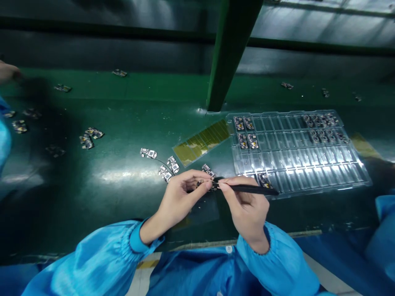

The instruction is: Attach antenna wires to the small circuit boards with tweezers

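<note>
Between the thumb and fingers of my left hand [182, 199] is a small circuit board [212, 186], partly hidden by the fingertips. My right hand [247, 203] grips black tweezers [253, 189], whose tips meet the board. Just behind my fingers, another circuit board [207, 169] lies on the green table. Left of my left hand are several loose boards [173, 164], with a thin dark wire among them. A sheet of amber tape pieces [200, 143] lies at an angle beyond my hands.
A clear compartment tray [296, 160] at the right holds several circuit boards. A green post [228, 57] rises from the table behind. More boards [91, 137] are scattered to the left. Parts of other people in blue sleeves [385, 234] show at both sides.
</note>
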`<state>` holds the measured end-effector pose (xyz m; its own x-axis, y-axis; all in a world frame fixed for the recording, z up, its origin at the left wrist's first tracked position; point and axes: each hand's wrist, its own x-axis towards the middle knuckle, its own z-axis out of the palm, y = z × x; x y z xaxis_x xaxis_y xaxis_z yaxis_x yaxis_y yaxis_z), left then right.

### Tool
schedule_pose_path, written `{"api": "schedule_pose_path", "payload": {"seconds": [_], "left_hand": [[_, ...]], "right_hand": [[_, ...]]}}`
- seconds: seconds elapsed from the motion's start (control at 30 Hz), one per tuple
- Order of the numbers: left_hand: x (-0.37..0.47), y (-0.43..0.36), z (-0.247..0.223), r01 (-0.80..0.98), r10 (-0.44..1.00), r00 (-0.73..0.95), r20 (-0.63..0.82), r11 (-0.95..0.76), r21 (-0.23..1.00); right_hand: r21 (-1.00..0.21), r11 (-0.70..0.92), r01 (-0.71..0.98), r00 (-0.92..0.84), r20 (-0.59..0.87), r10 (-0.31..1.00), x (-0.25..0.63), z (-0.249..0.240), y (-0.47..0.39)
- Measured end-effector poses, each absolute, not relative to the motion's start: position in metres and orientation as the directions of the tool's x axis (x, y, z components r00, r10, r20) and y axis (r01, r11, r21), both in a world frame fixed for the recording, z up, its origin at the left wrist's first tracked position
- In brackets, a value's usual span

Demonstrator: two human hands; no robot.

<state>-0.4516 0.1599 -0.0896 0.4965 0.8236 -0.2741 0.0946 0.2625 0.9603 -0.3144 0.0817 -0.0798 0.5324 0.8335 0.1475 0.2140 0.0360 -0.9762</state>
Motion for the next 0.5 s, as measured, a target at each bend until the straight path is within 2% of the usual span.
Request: {"api": "schedule_pose_path", "payload": {"seconds": [0.1, 0.17, 0.23, 0.3, 0.33, 0.4, 0.5], "left_hand": [[-0.452, 0.16, -0.09, 0.011, 0.847, 0.47, -0.249, 0.277, 0.961], [-0.452, 0.16, -0.089, -0.028, 0.86, 0.451, -0.239, 0.281, 0.959], [-0.453, 0.161, -0.087, -0.045, 0.875, 0.427, -0.229, 0.273, 0.961], [-0.455, 0.161, -0.085, -0.05, 0.883, 0.415, -0.218, 0.261, 0.964], [-0.455, 0.161, -0.084, -0.052, 0.883, 0.416, -0.216, 0.26, 0.964], [-0.457, 0.161, -0.083, -0.052, 0.874, 0.434, -0.219, 0.267, 0.962], [-0.458, 0.16, -0.082, -0.05, 0.846, 0.474, -0.244, 0.303, 0.952]], "right_hand": [[-0.892, 0.221, 0.395, 0.419, 0.388, 0.821, -0.316, -0.079, 0.08], [-0.761, 0.351, 0.545, 0.245, 0.545, 0.802, -0.315, -0.078, 0.075], [-0.605, 0.436, 0.666, 0.088, 0.644, 0.76, -0.313, -0.079, 0.068], [-0.536, 0.456, 0.71, 0.055, 0.689, 0.723, -0.311, -0.08, 0.063], [-0.548, 0.456, 0.701, 0.084, 0.699, 0.71, -0.309, -0.08, 0.061], [-0.646, 0.42, 0.638, 0.197, 0.664, 0.722, -0.307, -0.078, 0.063], [-0.803, 0.2, 0.562, 0.319, 0.434, 0.843, -0.304, -0.072, 0.073]]}}
